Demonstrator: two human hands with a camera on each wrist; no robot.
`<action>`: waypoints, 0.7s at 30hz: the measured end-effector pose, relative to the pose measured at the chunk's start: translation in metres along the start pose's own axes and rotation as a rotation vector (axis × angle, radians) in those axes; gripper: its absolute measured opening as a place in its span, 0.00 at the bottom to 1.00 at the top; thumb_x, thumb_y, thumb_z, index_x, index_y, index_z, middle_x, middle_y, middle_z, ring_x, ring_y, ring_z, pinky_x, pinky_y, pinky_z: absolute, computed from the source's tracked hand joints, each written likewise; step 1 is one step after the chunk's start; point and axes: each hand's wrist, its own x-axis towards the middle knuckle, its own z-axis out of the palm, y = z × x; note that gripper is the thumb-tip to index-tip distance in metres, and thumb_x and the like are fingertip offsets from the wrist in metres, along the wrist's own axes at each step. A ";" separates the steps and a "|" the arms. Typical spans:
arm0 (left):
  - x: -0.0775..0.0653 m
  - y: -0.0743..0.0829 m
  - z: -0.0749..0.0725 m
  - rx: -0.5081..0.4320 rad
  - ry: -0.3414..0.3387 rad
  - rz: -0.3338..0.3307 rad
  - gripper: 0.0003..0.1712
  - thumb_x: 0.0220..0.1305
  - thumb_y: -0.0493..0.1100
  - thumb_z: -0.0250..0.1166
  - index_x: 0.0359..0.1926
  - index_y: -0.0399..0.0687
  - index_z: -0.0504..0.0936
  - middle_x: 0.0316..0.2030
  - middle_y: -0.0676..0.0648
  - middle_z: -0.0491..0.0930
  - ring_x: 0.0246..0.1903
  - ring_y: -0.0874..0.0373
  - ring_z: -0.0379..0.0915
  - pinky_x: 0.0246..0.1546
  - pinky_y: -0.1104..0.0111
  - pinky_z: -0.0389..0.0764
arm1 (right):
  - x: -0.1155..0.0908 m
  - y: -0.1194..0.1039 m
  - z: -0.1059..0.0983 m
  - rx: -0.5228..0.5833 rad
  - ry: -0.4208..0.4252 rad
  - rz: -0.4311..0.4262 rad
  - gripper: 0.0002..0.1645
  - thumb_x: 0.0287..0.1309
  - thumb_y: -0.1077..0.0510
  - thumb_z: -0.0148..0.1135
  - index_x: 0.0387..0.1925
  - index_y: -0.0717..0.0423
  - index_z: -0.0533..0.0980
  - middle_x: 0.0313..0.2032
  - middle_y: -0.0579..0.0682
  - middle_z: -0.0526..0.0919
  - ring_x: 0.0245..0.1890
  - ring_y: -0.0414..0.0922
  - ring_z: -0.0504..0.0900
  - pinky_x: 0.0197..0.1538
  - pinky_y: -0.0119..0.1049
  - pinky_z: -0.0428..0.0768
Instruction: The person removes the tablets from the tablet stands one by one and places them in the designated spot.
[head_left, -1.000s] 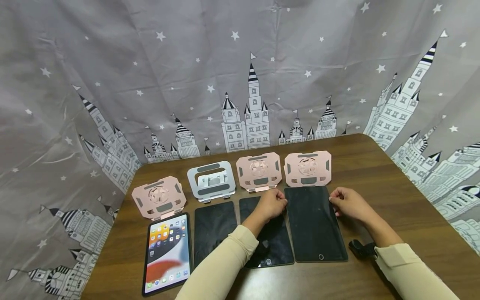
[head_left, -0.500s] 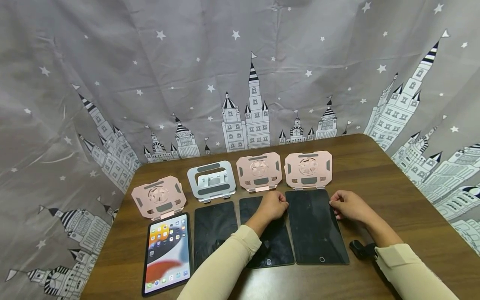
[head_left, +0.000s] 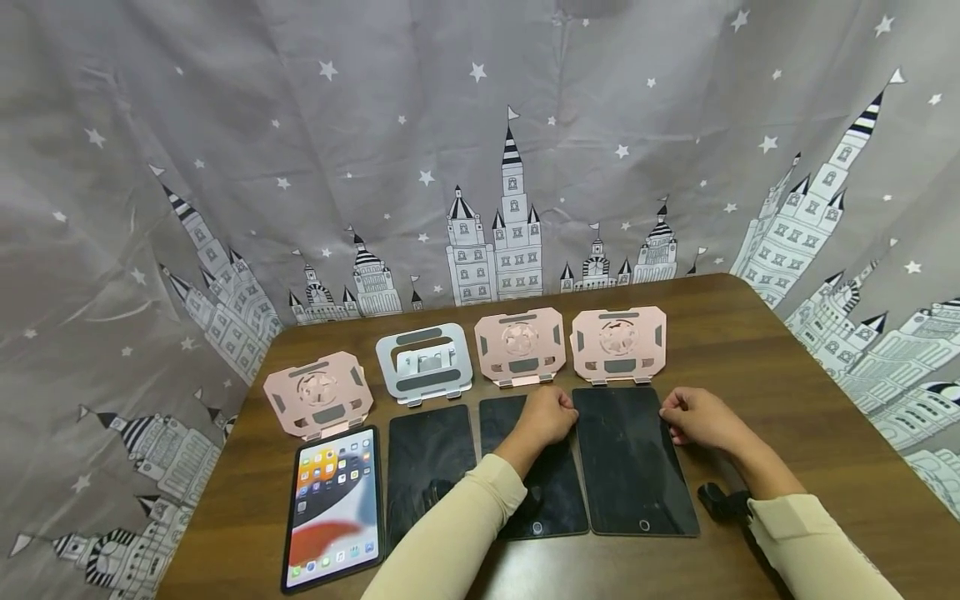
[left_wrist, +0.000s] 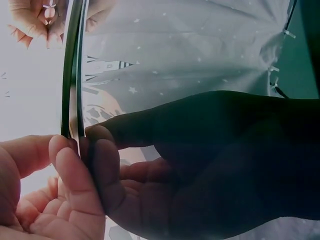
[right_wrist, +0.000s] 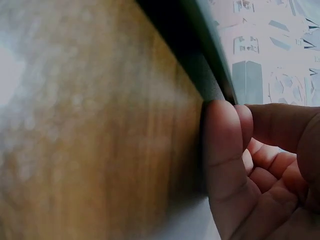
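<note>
In the head view, the rightmost dark tablet [head_left: 633,467] lies face up on the table, its home button toward me. My left hand [head_left: 546,417] pinches its left edge near the upper corner. My right hand [head_left: 701,419] pinches the opposite edge between thumb and index finger. The left wrist view shows the fingers [left_wrist: 75,175] at the tablet's rim, with a dark reflection of the hand in the screen. In the right wrist view, the thumb and finger meet on the edge [right_wrist: 225,75]. A pink tablet stand [head_left: 619,343] stands just behind this tablet.
Left of it lie two more dark tablets [head_left: 555,508] [head_left: 427,450] and one with its screen lit [head_left: 335,508]. Behind them stand two pink stands [head_left: 519,343] [head_left: 318,392] and a silver stand [head_left: 424,360]. A castle-print curtain [head_left: 375,125] hangs behind the table [head_left: 720,333].
The rightmost tablet has slid slightly toward me, and a gap now shows between its top edge and the pink stand. Both hands keep hold of its edges; the other tablets stay put.
</note>
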 end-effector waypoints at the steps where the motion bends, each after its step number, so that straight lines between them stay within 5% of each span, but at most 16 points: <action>1: 0.000 0.000 0.001 -0.010 -0.002 -0.004 0.11 0.59 0.36 0.69 0.22 0.45 0.79 0.21 0.55 0.72 0.24 0.62 0.67 0.26 0.73 0.72 | -0.001 0.000 0.000 0.001 -0.001 0.000 0.06 0.68 0.67 0.52 0.35 0.69 0.70 0.23 0.52 0.74 0.22 0.44 0.78 0.25 0.35 0.82; 9: -0.001 0.001 0.001 -0.192 -0.037 -0.053 0.11 0.62 0.32 0.64 0.22 0.39 0.84 0.11 0.54 0.74 0.13 0.67 0.70 0.16 0.77 0.69 | -0.005 0.001 -0.005 0.010 -0.007 -0.001 0.07 0.68 0.67 0.52 0.37 0.71 0.71 0.24 0.52 0.74 0.24 0.44 0.78 0.28 0.34 0.83; 14: -0.007 -0.002 -0.002 -0.311 -0.113 -0.049 0.06 0.65 0.36 0.64 0.34 0.38 0.85 0.19 0.53 0.79 0.19 0.64 0.74 0.20 0.76 0.72 | -0.008 0.005 -0.009 0.044 -0.018 0.002 0.09 0.69 0.65 0.53 0.41 0.73 0.71 0.26 0.52 0.75 0.26 0.44 0.79 0.30 0.34 0.84; 18: -0.025 -0.020 -0.015 -0.395 -0.190 -0.005 0.11 0.69 0.40 0.63 0.47 0.38 0.83 0.31 0.50 0.83 0.29 0.59 0.79 0.27 0.71 0.77 | -0.011 0.011 -0.011 0.079 -0.028 0.005 0.14 0.72 0.62 0.53 0.46 0.73 0.71 0.29 0.54 0.75 0.29 0.46 0.79 0.32 0.36 0.85; 21: -0.045 -0.041 -0.034 -0.373 -0.193 0.050 0.14 0.69 0.41 0.62 0.50 0.37 0.82 0.35 0.49 0.84 0.33 0.58 0.80 0.34 0.68 0.80 | -0.013 0.011 -0.011 0.038 -0.018 -0.017 0.16 0.73 0.59 0.53 0.48 0.72 0.71 0.32 0.54 0.76 0.31 0.48 0.78 0.33 0.37 0.84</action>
